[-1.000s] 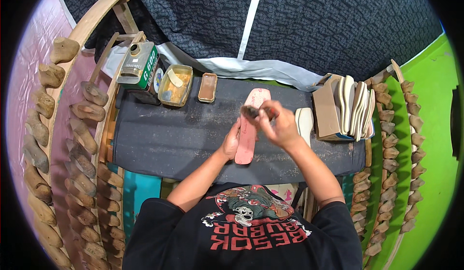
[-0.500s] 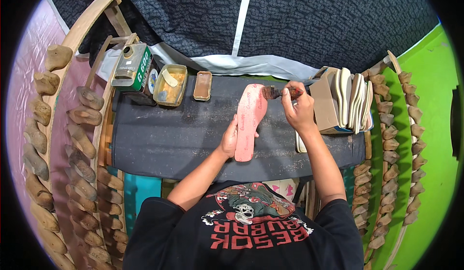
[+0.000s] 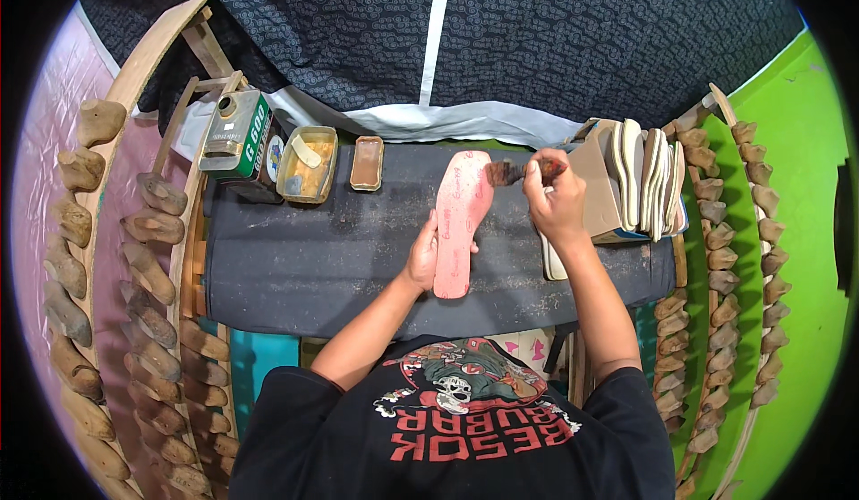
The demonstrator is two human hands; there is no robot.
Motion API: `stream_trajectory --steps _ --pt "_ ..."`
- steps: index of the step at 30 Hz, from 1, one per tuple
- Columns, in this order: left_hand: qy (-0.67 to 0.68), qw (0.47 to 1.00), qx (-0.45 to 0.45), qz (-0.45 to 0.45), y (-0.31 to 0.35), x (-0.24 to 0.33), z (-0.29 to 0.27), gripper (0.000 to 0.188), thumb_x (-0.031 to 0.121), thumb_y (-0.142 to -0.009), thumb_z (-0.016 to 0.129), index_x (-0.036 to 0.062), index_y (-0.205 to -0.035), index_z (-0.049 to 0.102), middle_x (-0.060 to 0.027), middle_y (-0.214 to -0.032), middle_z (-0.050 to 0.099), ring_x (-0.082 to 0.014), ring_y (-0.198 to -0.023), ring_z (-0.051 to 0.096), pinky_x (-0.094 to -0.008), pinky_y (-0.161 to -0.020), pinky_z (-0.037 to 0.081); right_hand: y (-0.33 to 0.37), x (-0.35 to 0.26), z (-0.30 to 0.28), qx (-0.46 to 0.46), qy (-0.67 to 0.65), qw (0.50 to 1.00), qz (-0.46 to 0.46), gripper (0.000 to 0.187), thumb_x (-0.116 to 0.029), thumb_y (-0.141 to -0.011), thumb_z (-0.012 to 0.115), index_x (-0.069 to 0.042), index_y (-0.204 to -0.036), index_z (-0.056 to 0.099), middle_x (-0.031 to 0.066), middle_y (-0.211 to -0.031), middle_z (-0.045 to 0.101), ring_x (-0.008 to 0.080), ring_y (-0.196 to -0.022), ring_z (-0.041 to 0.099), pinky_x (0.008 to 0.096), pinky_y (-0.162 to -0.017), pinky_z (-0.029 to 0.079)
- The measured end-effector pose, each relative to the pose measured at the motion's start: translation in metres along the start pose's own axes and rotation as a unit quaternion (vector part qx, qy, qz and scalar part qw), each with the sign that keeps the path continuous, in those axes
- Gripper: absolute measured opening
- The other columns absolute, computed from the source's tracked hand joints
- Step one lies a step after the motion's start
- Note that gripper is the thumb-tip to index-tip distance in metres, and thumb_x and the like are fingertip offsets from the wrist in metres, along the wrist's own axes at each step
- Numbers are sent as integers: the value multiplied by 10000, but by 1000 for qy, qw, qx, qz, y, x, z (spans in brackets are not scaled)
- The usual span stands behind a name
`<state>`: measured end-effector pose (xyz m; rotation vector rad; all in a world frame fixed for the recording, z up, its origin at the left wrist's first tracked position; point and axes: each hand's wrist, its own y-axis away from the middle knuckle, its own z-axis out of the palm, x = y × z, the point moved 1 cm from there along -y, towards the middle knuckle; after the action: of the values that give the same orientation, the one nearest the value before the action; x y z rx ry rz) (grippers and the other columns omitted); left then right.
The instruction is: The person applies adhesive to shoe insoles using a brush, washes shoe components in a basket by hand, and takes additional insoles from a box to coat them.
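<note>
1. Head view: the pink insole (image 3: 463, 218) is held above the middle of the dark cloth-covered worktop (image 3: 304, 276).
2. Long axis: it runs away from the person, the far end leaning slightly right; the broad, rounded forepart points to the curtain (image 3: 537, 43), the narrower heel end to the person.
3. Left hand (image 3: 424, 254): grips the narrower half at its left edge, fingers passing beneath, with fingertips showing at the right edge.
4. Right hand (image 3: 557, 200): closed round the handle of a brush (image 3: 506, 173), its dark bristles pointing left at the forepart's right edge; contact cannot be told.
5. Surroundings: green-sided metal can (image 3: 237, 137) and two trays, a larger stained one (image 3: 332, 167) and a smaller one (image 3: 366, 186), at far left; cardboard box (image 3: 587, 187) holding pale soles (image 3: 626, 182) at right.
</note>
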<state>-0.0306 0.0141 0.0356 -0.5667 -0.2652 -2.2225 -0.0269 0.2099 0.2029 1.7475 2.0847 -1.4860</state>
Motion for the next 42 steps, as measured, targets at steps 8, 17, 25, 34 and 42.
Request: stream_trajectory --steps 8,17,25,34,42 --pt "15 999 -43 -27 5 -8 -1 589 530 -1095 287 86 -1360 567 -81 -1171 687 -245 -942 697 -413 -890 565 -20 5 9 22 0 999 -33 55 -57 -988 619 -10 -1008 599 36 -716 619 81 -604 589 260 -580 486" --pt "-14 999 -27 -43 1 -13 -7 603 556 -1087 287 95 -1349 574 -75 -1136 696 -240 -934 697 -397 -866 561 -8 -12 20 -11 -21 997 -74 98 -65 -981 639 1 -1044 604 70 -758 653 135 -672 674 281 -639 527" --pt "23 1000 -13 13 -9 0 14 661 603 -1069 276 94 -1404 533 -89 -1251 664 -214 -1049 658 -394 -894 541 24 -27 31 -53 -96 993 -49 129 -32 -951 642 0 -1060 582 85 -706 667 179 -594 694 305 -547 531" --pt "36 998 -45 3 -11 -2 4 658 584 -1071 287 72 -1393 548 -85 -1233 677 -222 -988 678 -388 -881 553 2 -6 27 -2 -74 997 -10 107 -71 -998 611 -2 -1078 596 70 -772 679 132 -676 681 282 -628 535" --pt "24 999 -13 17 -13 0 -6 579 522 -1087 316 75 -1354 571 -84 -1182 688 -237 -947 693 -391 -875 558 23 21 11 28 -27 999 -10 127 -54 -956 659 -15 -1069 616 93 -789 652 156 -617 633 301 -577 508"
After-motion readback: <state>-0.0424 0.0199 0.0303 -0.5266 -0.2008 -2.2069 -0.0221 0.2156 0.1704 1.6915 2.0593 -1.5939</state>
